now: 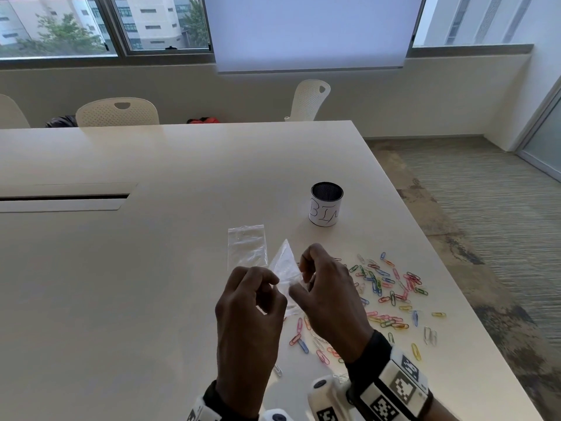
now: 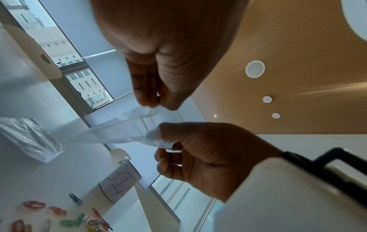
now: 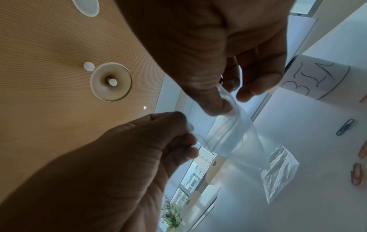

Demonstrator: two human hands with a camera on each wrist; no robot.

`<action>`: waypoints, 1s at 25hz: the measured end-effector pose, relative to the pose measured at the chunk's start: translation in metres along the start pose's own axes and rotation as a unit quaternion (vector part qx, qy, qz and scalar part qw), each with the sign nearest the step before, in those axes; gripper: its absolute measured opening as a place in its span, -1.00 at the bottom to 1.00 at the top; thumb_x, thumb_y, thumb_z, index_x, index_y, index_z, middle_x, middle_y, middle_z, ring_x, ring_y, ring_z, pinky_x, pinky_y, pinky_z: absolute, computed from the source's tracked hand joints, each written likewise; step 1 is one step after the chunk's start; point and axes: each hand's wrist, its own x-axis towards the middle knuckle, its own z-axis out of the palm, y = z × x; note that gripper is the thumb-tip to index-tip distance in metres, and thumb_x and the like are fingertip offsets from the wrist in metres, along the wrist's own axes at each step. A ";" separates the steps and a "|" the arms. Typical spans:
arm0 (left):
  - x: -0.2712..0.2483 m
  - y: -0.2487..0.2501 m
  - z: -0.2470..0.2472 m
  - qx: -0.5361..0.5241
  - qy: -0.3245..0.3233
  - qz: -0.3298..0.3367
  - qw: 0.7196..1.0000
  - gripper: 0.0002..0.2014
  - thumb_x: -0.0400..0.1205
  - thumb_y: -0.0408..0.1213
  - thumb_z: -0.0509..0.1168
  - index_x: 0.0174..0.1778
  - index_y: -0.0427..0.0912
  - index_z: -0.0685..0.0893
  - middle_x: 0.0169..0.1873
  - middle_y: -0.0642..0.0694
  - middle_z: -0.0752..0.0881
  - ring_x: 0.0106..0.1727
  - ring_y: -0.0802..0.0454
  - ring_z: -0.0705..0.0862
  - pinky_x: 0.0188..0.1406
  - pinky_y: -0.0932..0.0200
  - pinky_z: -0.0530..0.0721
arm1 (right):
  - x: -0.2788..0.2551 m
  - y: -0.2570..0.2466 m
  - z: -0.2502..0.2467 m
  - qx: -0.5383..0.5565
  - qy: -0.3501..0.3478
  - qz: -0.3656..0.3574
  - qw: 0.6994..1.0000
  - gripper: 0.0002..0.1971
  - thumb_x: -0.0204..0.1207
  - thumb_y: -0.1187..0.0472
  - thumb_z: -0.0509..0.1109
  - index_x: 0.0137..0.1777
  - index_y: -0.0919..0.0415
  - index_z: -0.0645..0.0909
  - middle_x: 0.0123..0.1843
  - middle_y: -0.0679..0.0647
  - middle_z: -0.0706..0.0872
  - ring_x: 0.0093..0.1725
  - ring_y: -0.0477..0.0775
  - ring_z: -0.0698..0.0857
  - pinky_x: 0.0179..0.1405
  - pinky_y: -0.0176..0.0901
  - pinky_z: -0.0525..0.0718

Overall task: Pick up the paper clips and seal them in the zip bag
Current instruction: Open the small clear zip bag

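I hold a clear zip bag in the air above the table, between both hands. My left hand pinches its near-left edge with thumb and fingers. My right hand pinches the opposite edge. In the left wrist view the zip bag hangs from my left hand, and it looks empty. In the right wrist view the thumb and fingers of my right hand grip the zip bag at its zip strip. Several coloured paper clips lie scattered on the table to the right of my hands.
A second clear zip bag lies flat on the table just beyond my hands. A black mesh cup labelled BIN stands farther back right. The table's right edge runs close to the clips. White chairs stand at the far side.
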 end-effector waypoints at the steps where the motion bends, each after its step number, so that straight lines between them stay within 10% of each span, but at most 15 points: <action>1: 0.000 -0.001 0.000 0.002 -0.001 0.001 1.000 -0.70 0.40 -0.62 0.66 -0.12 -0.21 0.79 -0.19 -0.03 0.73 -0.33 0.28 0.70 -0.12 0.70 0.59 | 0.000 0.000 0.000 -0.009 0.006 -0.003 1.000 -0.70 0.54 0.18 0.53 -0.03 -0.07 0.41 -0.17 -0.14 0.59 -0.21 -0.12 0.64 -0.24 -0.32 0.60; 6: 0.002 -0.005 -0.010 -0.025 -0.020 0.014 0.999 -0.74 0.53 -0.33 0.65 0.06 -0.09 0.77 -0.01 0.07 0.71 -0.16 0.16 0.75 -0.06 0.55 0.70 | 0.001 0.003 -0.006 -0.007 0.005 -0.007 1.000 -0.76 0.60 0.28 0.50 0.09 -0.03 0.54 0.07 -0.13 0.66 -0.08 -0.11 0.73 -0.02 -0.21 0.78; 11: 0.010 -0.029 -0.034 -0.012 -0.231 0.035 0.972 0.07 0.30 0.35 0.64 0.70 0.33 0.28 0.65 0.41 0.30 0.60 0.43 0.38 0.44 0.53 0.41 | 0.008 -0.004 -0.029 0.096 -0.037 0.020 0.995 -0.90 0.65 0.22 0.49 0.03 0.02 0.63 -0.15 -0.05 0.80 -0.30 -0.11 0.84 -0.35 -0.30 0.81; 15: 0.014 -0.041 -0.027 0.004 -0.269 0.064 0.961 0.26 0.32 0.27 0.70 0.78 0.47 -0.04 0.77 0.50 0.05 0.76 0.49 0.08 0.64 0.34 0.20 | 0.006 -0.018 -0.044 0.154 -0.111 0.017 0.982 -0.92 0.65 0.22 0.51 0.02 0.06 0.65 -0.09 -0.03 0.82 -0.29 -0.09 0.87 -0.32 -0.30 0.78; 21: 0.012 -0.041 -0.020 -0.032 -0.229 0.043 0.972 0.09 0.43 -0.07 0.69 0.74 0.43 0.13 0.50 0.30 0.60 0.49 0.21 0.61 0.49 0.03 0.67 | 0.005 -0.026 -0.048 0.193 -0.102 -0.006 0.976 -0.86 0.59 0.17 0.57 0.04 0.05 0.65 0.01 -0.04 0.84 -0.27 -0.01 0.91 -0.22 -0.10 0.91; 25: 0.009 -0.045 -0.014 -0.011 -0.231 0.053 0.972 0.02 0.46 -0.15 0.68 0.74 0.28 0.21 0.43 0.15 0.69 0.45 0.11 0.67 0.41 -0.12 0.76 | 0.005 -0.019 -0.048 -0.004 -0.113 -0.159 0.981 -0.64 0.54 0.10 0.60 0.30 -0.14 0.65 0.28 -0.23 0.70 0.02 -0.23 0.76 -0.03 -0.32 0.79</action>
